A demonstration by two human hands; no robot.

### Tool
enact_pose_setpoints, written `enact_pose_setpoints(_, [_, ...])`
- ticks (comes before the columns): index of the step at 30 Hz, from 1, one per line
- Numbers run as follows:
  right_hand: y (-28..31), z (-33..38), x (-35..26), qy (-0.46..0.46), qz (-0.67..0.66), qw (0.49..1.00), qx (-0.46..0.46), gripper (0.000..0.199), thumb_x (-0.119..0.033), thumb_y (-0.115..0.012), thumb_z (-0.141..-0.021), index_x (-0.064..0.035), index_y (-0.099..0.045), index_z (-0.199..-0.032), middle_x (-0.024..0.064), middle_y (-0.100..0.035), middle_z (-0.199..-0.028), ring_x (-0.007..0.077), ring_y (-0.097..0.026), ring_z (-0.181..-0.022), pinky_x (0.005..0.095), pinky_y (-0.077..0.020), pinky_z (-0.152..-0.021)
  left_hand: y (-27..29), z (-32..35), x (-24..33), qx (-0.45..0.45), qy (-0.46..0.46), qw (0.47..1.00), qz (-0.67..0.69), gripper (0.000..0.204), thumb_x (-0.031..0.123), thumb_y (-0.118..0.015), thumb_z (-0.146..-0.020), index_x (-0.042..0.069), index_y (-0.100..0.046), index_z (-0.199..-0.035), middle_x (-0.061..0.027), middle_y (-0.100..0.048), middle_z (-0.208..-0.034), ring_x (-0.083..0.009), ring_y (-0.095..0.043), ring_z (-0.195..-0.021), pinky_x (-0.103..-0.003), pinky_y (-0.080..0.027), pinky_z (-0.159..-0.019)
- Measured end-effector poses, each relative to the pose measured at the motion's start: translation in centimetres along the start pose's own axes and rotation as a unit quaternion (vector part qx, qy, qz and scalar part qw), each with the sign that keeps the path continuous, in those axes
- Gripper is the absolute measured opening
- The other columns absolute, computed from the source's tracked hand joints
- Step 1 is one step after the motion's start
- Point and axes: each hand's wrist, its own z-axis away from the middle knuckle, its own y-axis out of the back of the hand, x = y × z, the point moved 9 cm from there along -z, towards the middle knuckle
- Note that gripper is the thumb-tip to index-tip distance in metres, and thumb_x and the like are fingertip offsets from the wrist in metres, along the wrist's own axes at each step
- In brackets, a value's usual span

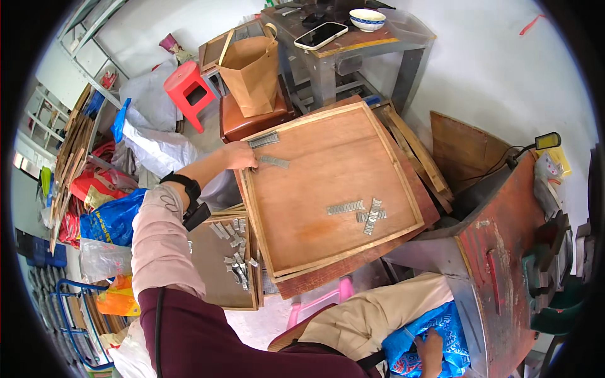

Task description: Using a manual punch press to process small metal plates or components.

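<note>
My left hand reaches out to the far left corner of a shallow wooden tray. Its fingertips pinch the end of a grey metal clip strip lying flat on the tray floor. A second strip lies on the tray's rim just beyond the hand. More strips sit in a loose pile near the tray's right side. My right hand is low in my lap, down in a blue patterned bag, its fingers hidden.
A smaller wooden tray with several loose metal pieces sits below left. Behind are a brown paper bag, a red stool and a metal table with a phone and a bowl. A rusty red bench stands right.
</note>
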Motion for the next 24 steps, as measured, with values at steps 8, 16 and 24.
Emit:
enact_pose_setpoints(8, [0.2,-0.3,-0.3,-0.016,0.028,0.999,-0.01,0.029,-0.011,-0.07,-0.065,0.0071,-0.055,-0.083,0.03,-0.06,-0.087,0.0456,-0.058,-0.084,0.0488,-0.0462,-0.075,1.2,-1.0,0.3,-0.028,-0.081,0.996,0.0,0.018,0.02,-0.068,-0.072,0.008,-0.064,-0.085,-0.0121,-0.066,-0.08,-0.0317,-0.063,-0.086,-0.041,-0.05,-0.075])
enact_pose_setpoints(16, [0.7,-0.1,-1.6,-0.055,0.012,0.998,-0.02,0.028,-0.009,-0.07,-0.066,0.0077,-0.055,-0.082,0.0306,-0.06,-0.088,0.0467,-0.058,-0.084,0.0487,-0.0461,-0.074,2.4,-0.2,4.1,0.088,-0.05,0.994,0.048,0.024,0.014,-0.062,-0.076,0.005,-0.054,-0.097,-0.0131,-0.058,-0.083,-0.0314,-0.059,-0.087,-0.041,-0.048,-0.078])
enact_pose_setpoints(24, [1.2,0.1,-2.3,-0.043,0.01,0.999,-0.021,0.028,-0.009,-0.071,-0.068,0.0077,-0.054,-0.084,0.0302,-0.059,-0.087,0.0464,-0.057,-0.084,0.0493,-0.0457,-0.074,3.9,-2.8,1.4,0.183,0.149,0.93,0.283,0.023,0.011,-0.057,-0.081,0.0,-0.053,-0.101,-0.0211,-0.059,-0.092,-0.0402,-0.057,-0.088,-0.047,-0.045,-0.077])
